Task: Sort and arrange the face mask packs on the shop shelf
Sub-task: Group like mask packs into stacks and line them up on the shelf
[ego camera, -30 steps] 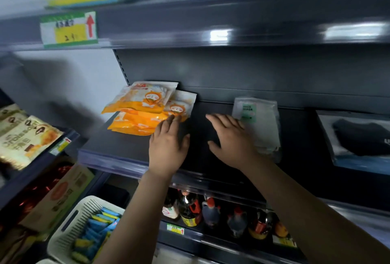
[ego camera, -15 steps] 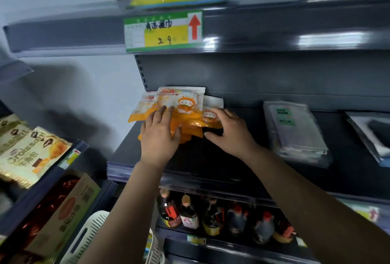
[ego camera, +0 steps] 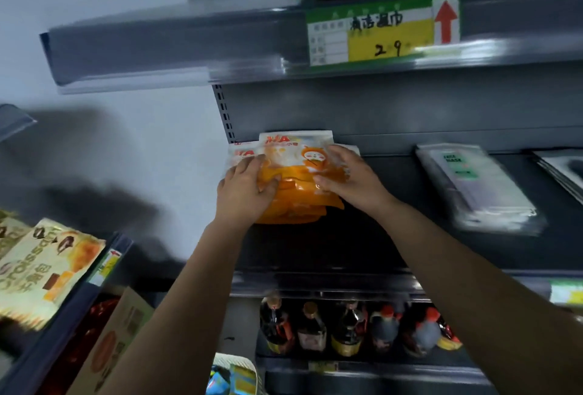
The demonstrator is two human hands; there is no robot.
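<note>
Two hands are working the same small stack: the left hand is lying over the near-left part of the orange mask packs, its fingers fairly straight along the top while the thumb is curling in against the orange face, and the right hand is pressing on the right side, fingers stretched toward the cartoon print and thumb tucked at the near edge. Neither hand is lifting anything; both are bracketing the packs from either side, and how tightly they are pinching is hard to tell through the blur. The stack is sitting at the back-left corner of the dark shelf, close to the rear panel, its long axis running front to back, with lower packs fanning out crookedly toward the front. So the packs are lying directly under and between the fingers, both hands equally near, and squaring them probably calls for an inward squeeze. Well apart to the right, the clear mask packs are waiting untouched, nearer the right hand.
</note>
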